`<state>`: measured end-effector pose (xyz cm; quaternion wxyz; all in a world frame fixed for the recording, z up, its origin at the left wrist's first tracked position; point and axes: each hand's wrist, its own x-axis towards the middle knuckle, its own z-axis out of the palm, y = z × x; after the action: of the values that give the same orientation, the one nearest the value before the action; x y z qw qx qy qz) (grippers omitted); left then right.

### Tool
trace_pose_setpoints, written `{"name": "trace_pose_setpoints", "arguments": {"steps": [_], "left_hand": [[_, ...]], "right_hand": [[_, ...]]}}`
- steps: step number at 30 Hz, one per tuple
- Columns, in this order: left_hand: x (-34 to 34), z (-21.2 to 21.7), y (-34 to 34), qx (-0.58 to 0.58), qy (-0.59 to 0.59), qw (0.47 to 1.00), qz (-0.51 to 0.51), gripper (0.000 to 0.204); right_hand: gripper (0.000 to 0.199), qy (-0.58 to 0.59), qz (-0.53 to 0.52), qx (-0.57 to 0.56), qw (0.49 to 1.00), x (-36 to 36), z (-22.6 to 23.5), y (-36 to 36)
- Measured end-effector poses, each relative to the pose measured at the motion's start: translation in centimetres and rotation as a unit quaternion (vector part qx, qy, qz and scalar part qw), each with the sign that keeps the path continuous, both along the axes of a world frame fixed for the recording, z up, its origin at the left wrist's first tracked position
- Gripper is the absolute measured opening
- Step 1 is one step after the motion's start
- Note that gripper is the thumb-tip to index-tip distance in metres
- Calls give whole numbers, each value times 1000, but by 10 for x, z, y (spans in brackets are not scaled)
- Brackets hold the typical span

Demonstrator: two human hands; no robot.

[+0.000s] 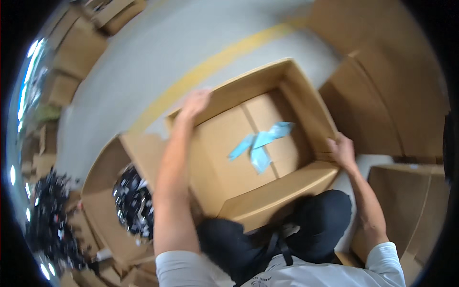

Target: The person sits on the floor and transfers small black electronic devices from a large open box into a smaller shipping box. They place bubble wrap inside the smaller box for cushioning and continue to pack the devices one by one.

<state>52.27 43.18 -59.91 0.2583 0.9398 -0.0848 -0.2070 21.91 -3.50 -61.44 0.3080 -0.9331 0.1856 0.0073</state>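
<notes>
Both hands' fingers [197,100] gripping box [248,143]

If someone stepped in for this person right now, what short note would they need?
Left hand: gripping the far-left rim of the open cardboard box.
Right hand: gripping the near-right corner of the box.
The box sits on the grey floor in front of the knees, flaps open.
Inside: only a crumpled strip of light blue tape on the bottom.
Left of it: another open carton holding small dark items.
Done: box open and held. Left: cannot tell.
</notes>
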Motion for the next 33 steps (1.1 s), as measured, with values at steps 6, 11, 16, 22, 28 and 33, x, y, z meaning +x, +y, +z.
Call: {"name": "trace_pose_setpoints", "arguments": {"steps": [6,11,16,22,28,33], "left_hand": [[-165,131,1,-116,-165,977,-62,48],[-363,219,167,-117,-272,882,367,26],[-588,140,244,19,-369,668,646,24],[-736,-121,152,221,-74,711,663,57],[-686,-123,122,91,-8,853,514,56],[-701,-161,158,107,111,846,510,18]], "right_hand": [[30,-19,0,-23,1000,-9,7,-4],[33,-19,0,-92,996,-5,13,20],[44,46,-11,-112,993,-9,2,4],[68,135,92,-192,968,18,-21,-35],[55,110,193,-199,954,-10,26,-28],[45,82,283,-178,939,-5,61,16]]}}
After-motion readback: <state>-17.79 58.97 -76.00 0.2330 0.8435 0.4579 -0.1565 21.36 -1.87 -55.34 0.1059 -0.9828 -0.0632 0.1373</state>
